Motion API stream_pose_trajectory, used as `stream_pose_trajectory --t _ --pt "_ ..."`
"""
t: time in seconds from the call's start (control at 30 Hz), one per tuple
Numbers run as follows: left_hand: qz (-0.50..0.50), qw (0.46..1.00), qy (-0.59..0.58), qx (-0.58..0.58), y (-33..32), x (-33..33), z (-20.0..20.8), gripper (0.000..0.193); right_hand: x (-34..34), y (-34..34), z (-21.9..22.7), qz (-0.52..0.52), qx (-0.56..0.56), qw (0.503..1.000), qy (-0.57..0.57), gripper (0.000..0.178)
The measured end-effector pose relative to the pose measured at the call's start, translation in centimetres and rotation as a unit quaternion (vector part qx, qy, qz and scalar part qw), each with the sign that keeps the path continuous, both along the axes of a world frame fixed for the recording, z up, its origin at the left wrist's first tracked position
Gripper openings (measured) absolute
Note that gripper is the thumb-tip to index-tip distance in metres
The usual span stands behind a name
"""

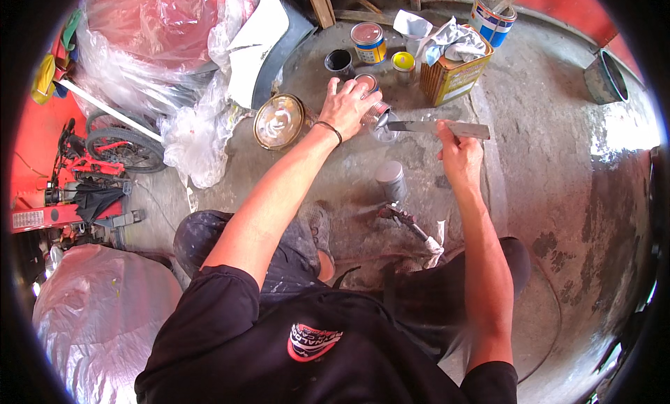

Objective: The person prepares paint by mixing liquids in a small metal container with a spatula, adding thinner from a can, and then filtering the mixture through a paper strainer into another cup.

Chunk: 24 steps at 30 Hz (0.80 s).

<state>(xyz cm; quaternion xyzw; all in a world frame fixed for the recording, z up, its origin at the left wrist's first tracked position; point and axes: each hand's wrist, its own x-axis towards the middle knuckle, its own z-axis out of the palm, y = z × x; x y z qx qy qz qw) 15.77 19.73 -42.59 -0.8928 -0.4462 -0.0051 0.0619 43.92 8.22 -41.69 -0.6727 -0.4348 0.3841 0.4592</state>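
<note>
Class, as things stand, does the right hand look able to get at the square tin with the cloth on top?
Probably yes: past the flat tool it holds, only floor shows between the right hand and the square tin. It would likely have to put the tool down first, though.

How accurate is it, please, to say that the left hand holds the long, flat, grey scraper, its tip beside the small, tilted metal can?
Not quite: the head view shows the right hand holding the long, flat, grey scraper, its tip beside the small, tilted metal can.
</note>
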Motion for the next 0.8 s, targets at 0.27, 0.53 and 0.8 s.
stream_pose_trajectory --t 0.27,0.53,0.8 --pt "0.008 1.000 0.016 -0.010 -0.4 -0.2 0.7 0.088 -0.1 -0.4 0.4 0.002 0.019 0.999 -0.025 0.035" --pt "0.003 1.000 0.017 -0.015 -0.4 -0.2 2.1 0.088 -0.2 -0.6 0.9 -0.001 0.021 1.000 -0.010 0.035" --pt "-0.019 1.000 0.022 0.010 -0.3 -0.1 2.5 0.087 0.2 -1.1 1.5 0.014 0.038 0.999 -0.009 0.033"
